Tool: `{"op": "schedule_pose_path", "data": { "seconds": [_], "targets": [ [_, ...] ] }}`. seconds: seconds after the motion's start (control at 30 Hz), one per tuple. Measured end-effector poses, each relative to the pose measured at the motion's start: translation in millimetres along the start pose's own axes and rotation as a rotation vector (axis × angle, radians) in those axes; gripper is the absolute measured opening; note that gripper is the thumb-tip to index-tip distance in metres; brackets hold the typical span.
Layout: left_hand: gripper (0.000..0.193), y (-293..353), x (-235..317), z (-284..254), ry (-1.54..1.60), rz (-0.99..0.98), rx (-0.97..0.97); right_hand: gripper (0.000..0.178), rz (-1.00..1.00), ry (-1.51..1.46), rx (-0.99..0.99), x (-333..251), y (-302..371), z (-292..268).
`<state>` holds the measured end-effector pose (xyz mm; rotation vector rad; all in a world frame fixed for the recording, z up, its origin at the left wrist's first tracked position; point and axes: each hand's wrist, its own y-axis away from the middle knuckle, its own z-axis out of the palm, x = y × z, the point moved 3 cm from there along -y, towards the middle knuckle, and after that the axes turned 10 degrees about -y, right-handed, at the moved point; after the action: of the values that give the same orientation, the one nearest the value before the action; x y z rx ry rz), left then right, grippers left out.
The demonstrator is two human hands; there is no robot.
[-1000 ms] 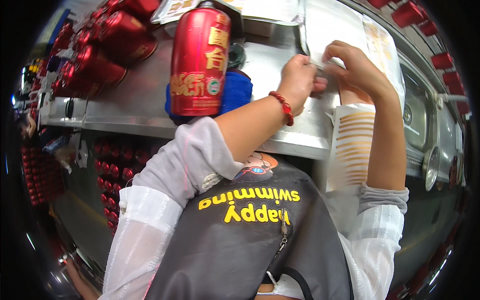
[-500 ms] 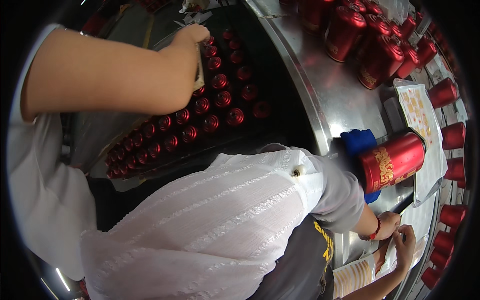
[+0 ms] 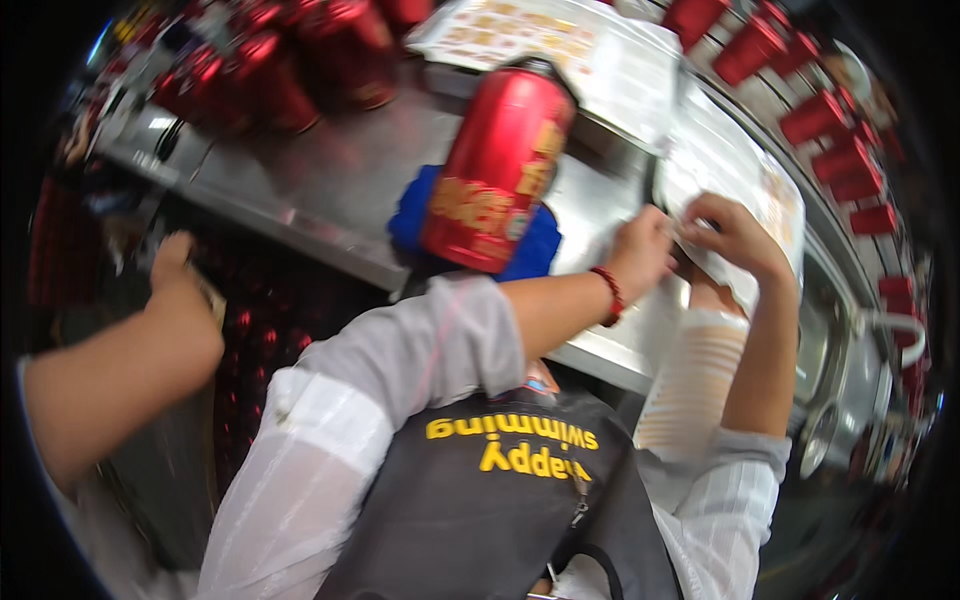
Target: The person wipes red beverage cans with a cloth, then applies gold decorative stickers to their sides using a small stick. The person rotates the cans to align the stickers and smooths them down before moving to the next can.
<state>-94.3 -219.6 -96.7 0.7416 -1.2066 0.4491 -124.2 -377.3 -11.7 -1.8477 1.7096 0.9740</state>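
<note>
I see my left hand (image 3: pixel 640 258) and right hand (image 3: pixel 728 228) both pinched shut on the label sheet (image 3: pixel 735 180) beside the red canister (image 3: pixel 497 170) on the steel counter (image 3: pixel 320 190).

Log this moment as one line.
left hand: pinching label sheet edge | right hand: pinching same sheet | red can: on steel counter, left of hands | co-worker's hand: far left

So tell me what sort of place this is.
Probably a packing or labelling line in a workshop: a long steel bench, rows of red cans along it, and sheets of labels being handled beside a red bottle.
</note>
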Motion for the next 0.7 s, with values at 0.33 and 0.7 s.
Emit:
{"op": "schedule_pose_path", "data": {
  "seconds": [0.33,0.7],
  "targets": [
    [0.022,20.6,23.8,-6.2,-0.002,-0.082,-0.030,0.017,0.091,-0.065,0.005,-16.9,6.1,4.5],
    [0.027,14.4,16.0,-7.0,-0.026,-0.109,0.026,0.011,0.084,-0.055,-0.009,-24.6,3.8,4.4]
  ]
}}
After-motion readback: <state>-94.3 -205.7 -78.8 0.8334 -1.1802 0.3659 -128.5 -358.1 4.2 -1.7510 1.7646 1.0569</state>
